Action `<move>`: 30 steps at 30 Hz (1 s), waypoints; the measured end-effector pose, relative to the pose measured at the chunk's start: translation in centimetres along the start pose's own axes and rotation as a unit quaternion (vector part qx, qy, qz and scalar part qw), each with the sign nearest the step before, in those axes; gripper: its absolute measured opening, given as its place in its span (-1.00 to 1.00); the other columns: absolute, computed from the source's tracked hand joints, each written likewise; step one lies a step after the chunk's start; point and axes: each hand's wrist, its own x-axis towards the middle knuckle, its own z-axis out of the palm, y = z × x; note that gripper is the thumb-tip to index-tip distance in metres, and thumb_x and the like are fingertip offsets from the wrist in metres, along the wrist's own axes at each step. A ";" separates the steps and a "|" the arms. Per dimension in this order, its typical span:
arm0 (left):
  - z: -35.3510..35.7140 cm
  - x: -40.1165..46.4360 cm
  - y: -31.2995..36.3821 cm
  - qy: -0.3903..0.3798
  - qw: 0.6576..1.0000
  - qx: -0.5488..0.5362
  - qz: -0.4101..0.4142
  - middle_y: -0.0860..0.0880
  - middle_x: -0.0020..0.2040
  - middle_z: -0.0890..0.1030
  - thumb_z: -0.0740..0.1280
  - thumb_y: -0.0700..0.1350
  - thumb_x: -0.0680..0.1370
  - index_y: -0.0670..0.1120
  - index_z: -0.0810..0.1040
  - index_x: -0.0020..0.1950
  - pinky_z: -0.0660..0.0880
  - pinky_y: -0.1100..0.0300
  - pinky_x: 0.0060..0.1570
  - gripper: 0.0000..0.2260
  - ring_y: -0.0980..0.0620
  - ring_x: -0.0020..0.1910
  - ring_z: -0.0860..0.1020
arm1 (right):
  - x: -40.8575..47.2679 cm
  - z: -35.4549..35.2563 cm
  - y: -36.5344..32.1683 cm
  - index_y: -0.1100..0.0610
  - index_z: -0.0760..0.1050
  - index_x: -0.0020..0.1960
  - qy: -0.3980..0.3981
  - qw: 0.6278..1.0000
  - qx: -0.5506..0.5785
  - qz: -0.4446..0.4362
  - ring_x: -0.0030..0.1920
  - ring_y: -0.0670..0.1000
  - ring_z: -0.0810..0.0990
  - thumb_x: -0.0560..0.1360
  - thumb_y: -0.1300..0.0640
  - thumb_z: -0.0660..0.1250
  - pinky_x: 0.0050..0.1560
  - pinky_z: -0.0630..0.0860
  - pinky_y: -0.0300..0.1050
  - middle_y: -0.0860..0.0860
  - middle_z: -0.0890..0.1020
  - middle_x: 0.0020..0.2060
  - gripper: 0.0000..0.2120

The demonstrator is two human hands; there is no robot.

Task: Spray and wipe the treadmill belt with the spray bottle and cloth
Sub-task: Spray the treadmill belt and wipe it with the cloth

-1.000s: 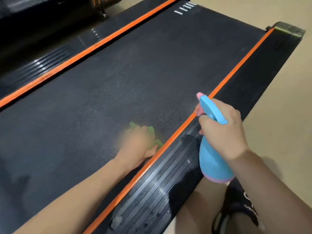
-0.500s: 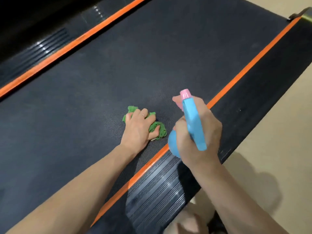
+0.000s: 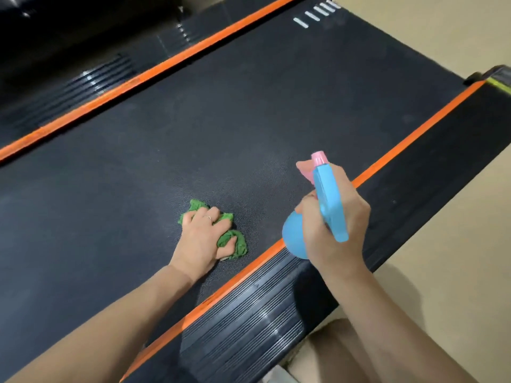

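Observation:
The black treadmill belt (image 3: 249, 111) runs diagonally across the view between two orange stripes. A crumpled green cloth (image 3: 235, 241) lies on the belt near its right edge, and my left hand (image 3: 204, 239) presses on it with fingers curled over it. My right hand (image 3: 334, 225) grips a blue spray bottle (image 3: 329, 200) with a pink nozzle, held above the right orange stripe with the nozzle pointing toward the far end of the belt. Most of the bottle's round body is hidden behind my hand.
A ribbed black side rail (image 3: 249, 322) borders the belt on the near right, with an orange stripe (image 3: 409, 145) along it. Beige floor (image 3: 456, 244) lies to the right. The other side rail (image 3: 83, 87) and dark machine parts sit at the far left.
My right hand swung the bottle from beside the rail to above the belt's right edge, nozzle forward. My left hand with the cloth slid slightly farther along the belt.

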 end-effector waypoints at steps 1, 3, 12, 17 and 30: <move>-0.1 -0.1 0.1 0.006 1.000 -0.009 -0.001 0.02 -0.20 0.31 0.17 0.06 0.41 -0.05 0.46 -0.21 0.30 -0.02 -0.04 -0.80 -0.04 -0.18 0.35 | -0.1 0.2 0.1 0.20 0.62 0.19 0.011 1.000 -0.007 -0.017 -0.21 0.15 0.65 0.35 0.34 0.24 -0.15 0.61 0.09 0.05 0.72 -0.03 -0.56; -0.1 1.0 0.9 0.011 1.000 -0.015 0.007 0.00 -0.21 0.32 0.17 0.08 0.44 -0.06 0.46 -0.21 0.30 -0.02 -0.06 -0.77 -0.06 -0.18 0.37 | -0.1 0.6 0.0 0.25 0.62 0.19 0.036 0.999 -0.005 -0.040 -0.20 0.14 0.67 0.35 0.39 0.22 -0.16 0.62 0.03 0.06 0.72 0.02 -0.55; -0.2 7.3 6.2 -0.058 0.994 0.009 0.090 -0.09 -0.07 0.48 0.30 0.11 0.48 -0.06 0.58 0.01 0.32 -0.01 -0.05 -0.73 -0.14 -0.07 0.45 | -0.4 0.0 -1.9 0.06 0.61 0.17 0.019 0.999 0.001 0.048 -0.14 0.08 0.68 0.40 0.29 0.21 -0.02 0.63 -0.03 -0.36 0.65 0.01 -0.59; -2.4 -2.3 1.2 -0.054 0.991 -0.013 0.125 0.02 -0.17 0.44 0.19 0.14 0.46 -0.03 0.51 -0.13 0.40 0.00 -0.10 -0.73 -0.06 -0.17 0.46 | -2.7 -1.9 -3.3 -0.01 0.60 0.12 -0.002 0.996 -0.005 0.091 -0.16 0.11 0.67 0.39 0.24 0.19 0.00 0.64 0.06 -0.46 0.62 -0.01 -0.62; -1.1 5.3 6.6 -0.095 0.995 -0.008 0.007 -0.02 -0.09 0.43 0.22 0.09 0.54 -0.02 0.53 -0.06 0.27 0.01 -0.03 -0.78 -0.08 -0.03 0.42 | -3.5 -6.7 -6.3 0.14 0.49 -0.12 -0.271 0.879 -0.323 0.223 -0.16 0.20 0.67 0.42 0.16 0.25 -0.04 0.56 0.00 0.07 0.62 -0.19 -0.91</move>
